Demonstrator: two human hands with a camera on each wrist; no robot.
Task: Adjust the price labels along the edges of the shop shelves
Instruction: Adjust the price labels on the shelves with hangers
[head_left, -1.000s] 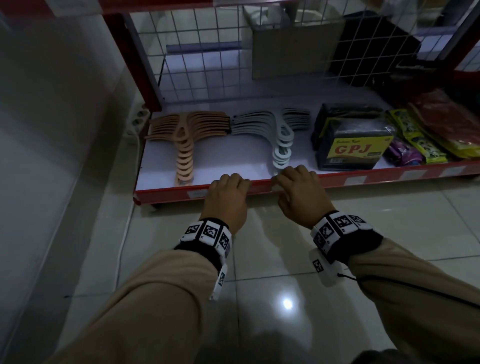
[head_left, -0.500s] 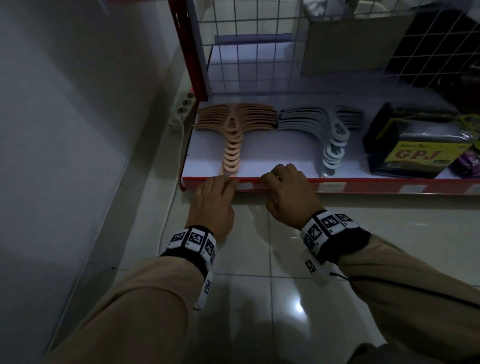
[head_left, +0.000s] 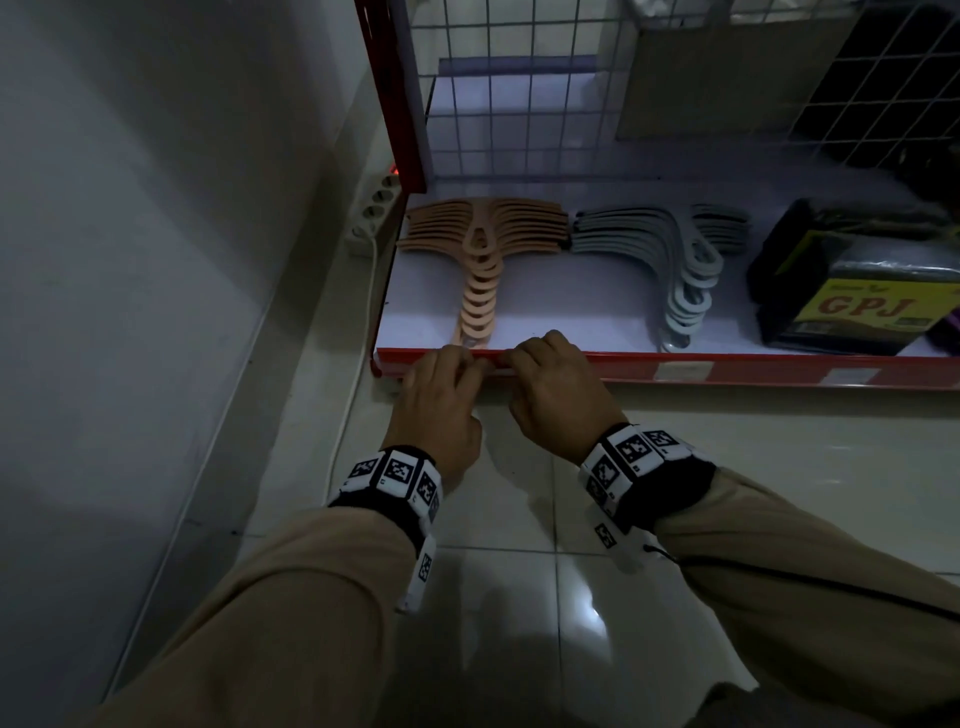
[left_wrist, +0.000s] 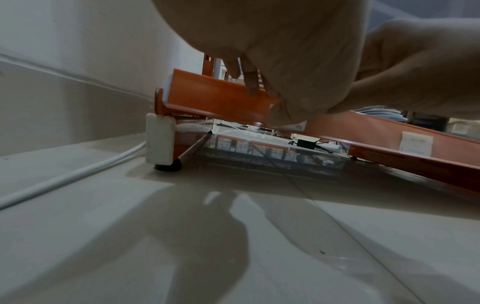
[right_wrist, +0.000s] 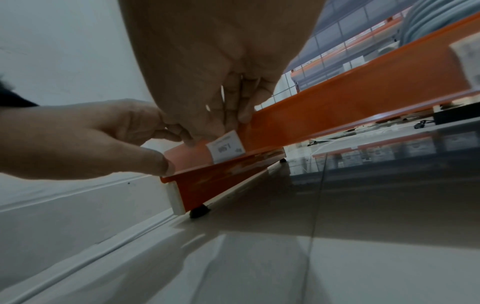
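Both hands (head_left: 441, 400) (head_left: 558, 387) pinch shelf edge (head_left: 753, 370).

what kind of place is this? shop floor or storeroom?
Most likely a small shop: a red shelf edge carrying a price label, with stacked hangers and packaged goods on display.

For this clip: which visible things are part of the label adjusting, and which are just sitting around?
In the job:
left hand
right hand
price label at the fingertips
red shelf edge strip

Just there:
tan hangers
grey hangers
GPJ packet
power strip
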